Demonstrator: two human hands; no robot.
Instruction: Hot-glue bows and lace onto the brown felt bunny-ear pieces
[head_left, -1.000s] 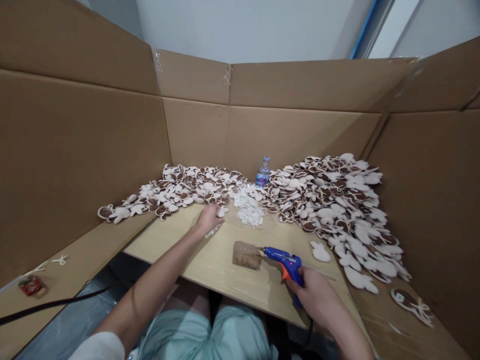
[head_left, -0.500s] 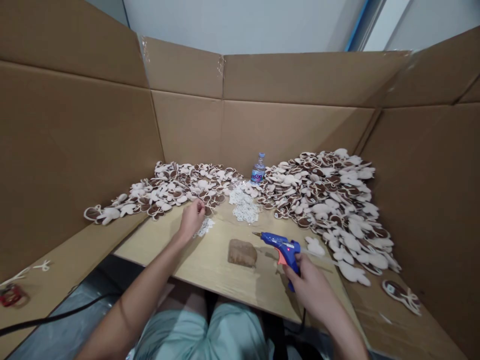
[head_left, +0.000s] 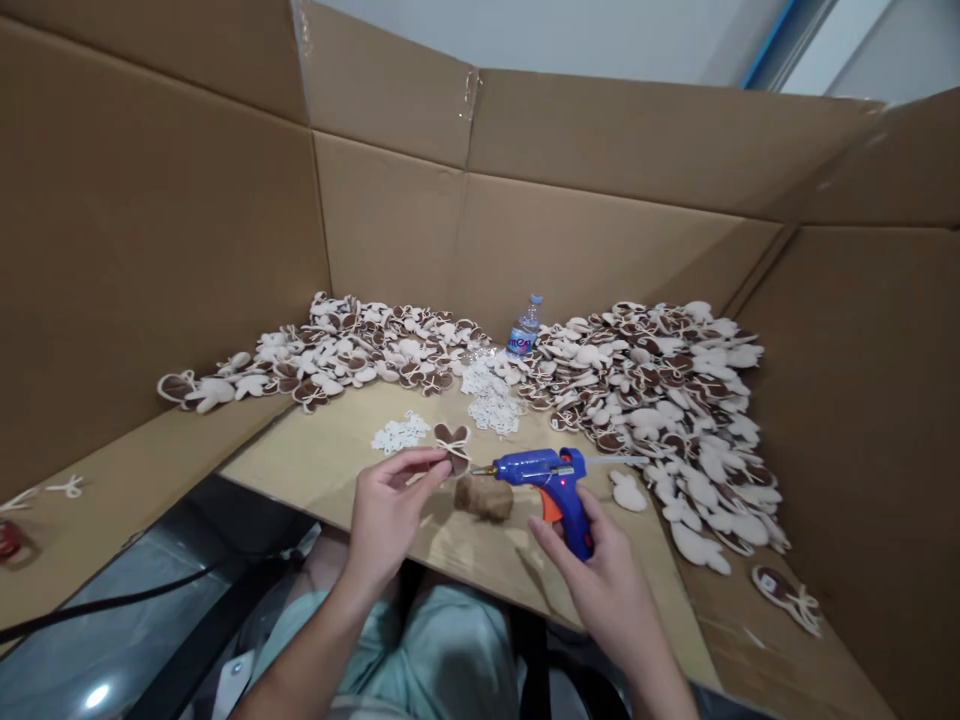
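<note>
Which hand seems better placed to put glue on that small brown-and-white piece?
Probably the right hand: it grips the blue glue gun, whose nozzle points toward the brown-and-white piece held by the left hand.

My left hand (head_left: 394,515) sits just left of the glue gun (head_left: 544,480), palm turned inward, thumb and fingertips pinching a small felt piece (head_left: 452,447). My right hand (head_left: 592,570) is below the gun, fingers wrapped around its grip, wrist angled up.
</note>
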